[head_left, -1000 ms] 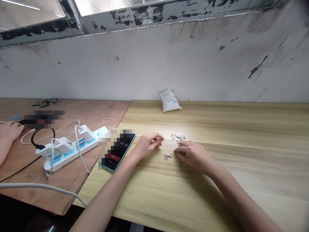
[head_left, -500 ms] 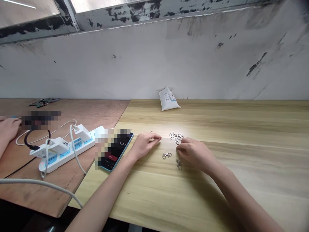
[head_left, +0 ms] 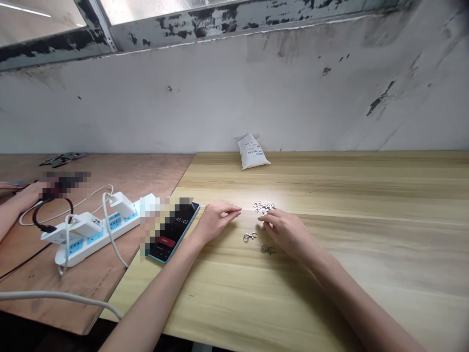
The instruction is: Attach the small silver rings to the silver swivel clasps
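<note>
My left hand [head_left: 219, 220] rests on the wooden table beside a phone, its fingertips pinched together. Whatever they hold, if anything, is too small to make out; a bit of metal shows just behind the fingers. My right hand [head_left: 287, 231] reaches to the near edge of a small pile of silver swivel clasps [head_left: 263, 207], with thumb and fingers slightly apart and no clasp visibly held. Between the hands lies a single swivel clasp [head_left: 250, 237] with a ring. Another swivel clasp [head_left: 267, 249] lies in the shadow below my right hand.
A phone [head_left: 175, 234] showing a timer lies by my left forearm. Further left, a white power strip [head_left: 106, 232] with chargers and cables sits on a brown table, where another person's hand [head_left: 27, 198] works. A white packet [head_left: 252, 152] stands near the wall.
The clasp below my right hand has turned from upright to sideways and is apart from the fingers. My right hand has shifted toward the pile; my left hand is nearly still.
</note>
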Action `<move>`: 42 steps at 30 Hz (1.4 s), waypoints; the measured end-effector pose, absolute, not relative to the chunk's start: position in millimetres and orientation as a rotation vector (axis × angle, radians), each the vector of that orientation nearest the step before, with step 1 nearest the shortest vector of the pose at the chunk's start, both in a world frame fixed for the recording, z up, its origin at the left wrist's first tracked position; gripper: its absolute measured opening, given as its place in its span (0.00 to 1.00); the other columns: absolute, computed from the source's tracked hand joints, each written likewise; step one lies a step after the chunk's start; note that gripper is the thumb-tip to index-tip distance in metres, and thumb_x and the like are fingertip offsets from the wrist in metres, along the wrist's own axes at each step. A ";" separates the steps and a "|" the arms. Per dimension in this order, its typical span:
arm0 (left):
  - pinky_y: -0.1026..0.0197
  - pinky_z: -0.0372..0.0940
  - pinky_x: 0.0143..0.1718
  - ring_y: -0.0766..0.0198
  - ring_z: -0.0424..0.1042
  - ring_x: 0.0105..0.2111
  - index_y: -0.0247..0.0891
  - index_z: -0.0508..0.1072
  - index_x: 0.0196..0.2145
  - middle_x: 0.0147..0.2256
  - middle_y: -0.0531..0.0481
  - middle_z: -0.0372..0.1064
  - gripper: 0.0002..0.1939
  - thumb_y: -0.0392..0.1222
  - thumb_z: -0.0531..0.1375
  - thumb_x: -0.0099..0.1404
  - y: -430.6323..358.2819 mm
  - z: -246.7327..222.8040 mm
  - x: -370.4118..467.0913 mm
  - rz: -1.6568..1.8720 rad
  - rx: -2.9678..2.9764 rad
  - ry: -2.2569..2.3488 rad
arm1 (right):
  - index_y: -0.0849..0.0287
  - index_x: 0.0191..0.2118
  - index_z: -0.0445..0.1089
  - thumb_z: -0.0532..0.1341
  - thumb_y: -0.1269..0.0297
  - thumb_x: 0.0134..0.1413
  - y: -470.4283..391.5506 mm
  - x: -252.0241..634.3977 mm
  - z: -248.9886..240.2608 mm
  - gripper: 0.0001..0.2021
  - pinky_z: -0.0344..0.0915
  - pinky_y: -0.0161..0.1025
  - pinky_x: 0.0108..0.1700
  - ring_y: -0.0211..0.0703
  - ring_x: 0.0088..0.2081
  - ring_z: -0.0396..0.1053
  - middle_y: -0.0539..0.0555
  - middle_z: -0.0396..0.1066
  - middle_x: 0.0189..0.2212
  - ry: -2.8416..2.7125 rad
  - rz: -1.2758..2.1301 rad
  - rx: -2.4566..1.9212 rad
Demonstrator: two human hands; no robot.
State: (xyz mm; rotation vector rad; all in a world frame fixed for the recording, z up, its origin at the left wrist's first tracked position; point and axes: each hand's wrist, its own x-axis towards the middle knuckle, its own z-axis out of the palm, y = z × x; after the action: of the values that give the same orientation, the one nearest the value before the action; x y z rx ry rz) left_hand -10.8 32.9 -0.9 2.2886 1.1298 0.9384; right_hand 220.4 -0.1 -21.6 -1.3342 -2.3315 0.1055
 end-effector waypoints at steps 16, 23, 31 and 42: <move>0.64 0.64 0.31 0.65 0.73 0.28 0.39 0.78 0.29 0.27 0.54 0.78 0.05 0.40 0.64 0.62 33.5 -10.2 -7.4 0.824 2.557 1.021 | 0.58 0.44 0.74 0.55 0.71 0.62 -0.5 204.8 -26.8 0.11 0.64 0.37 0.31 0.40 0.30 0.67 0.54 0.69 0.31 -2.010 0.345 -0.996; 0.64 0.55 0.25 0.66 0.65 0.22 0.36 0.69 0.18 0.18 0.53 0.68 0.18 0.47 0.65 0.61 32.9 -17.4 -1.2 0.822 2.893 1.029 | 0.58 0.41 0.76 0.56 0.67 0.63 -0.6 196.4 -31.7 0.10 0.64 0.35 0.29 0.38 0.28 0.67 0.55 0.70 0.30 -2.054 0.318 -0.915; 0.63 0.55 0.25 0.67 0.65 0.20 0.36 0.68 0.20 0.18 0.55 0.65 0.18 0.45 0.61 0.65 29.4 -18.2 2.4 0.838 2.992 0.870 | 0.58 0.39 0.77 0.56 0.64 0.64 0.0 198.8 -30.6 0.12 0.65 0.35 0.30 0.38 0.28 0.67 0.54 0.70 0.28 -2.135 0.364 -0.874; 0.64 0.62 0.30 0.66 0.70 0.28 0.37 0.74 0.29 0.28 0.52 0.73 0.08 0.41 0.61 0.65 24.5 -2.9 3.2 1.021 2.728 0.898 | 0.56 0.39 0.76 0.59 0.63 0.62 -1.2 198.4 -22.5 0.09 0.67 0.37 0.32 0.40 0.29 0.69 0.54 0.73 0.30 -1.893 0.574 -0.911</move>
State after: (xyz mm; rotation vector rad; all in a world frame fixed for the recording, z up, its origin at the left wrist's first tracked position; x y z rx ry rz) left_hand 3.2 24.5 -2.9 2.7278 0.8985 1.0208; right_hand 198.4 -1.2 -22.5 -0.9113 -1.8932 0.5738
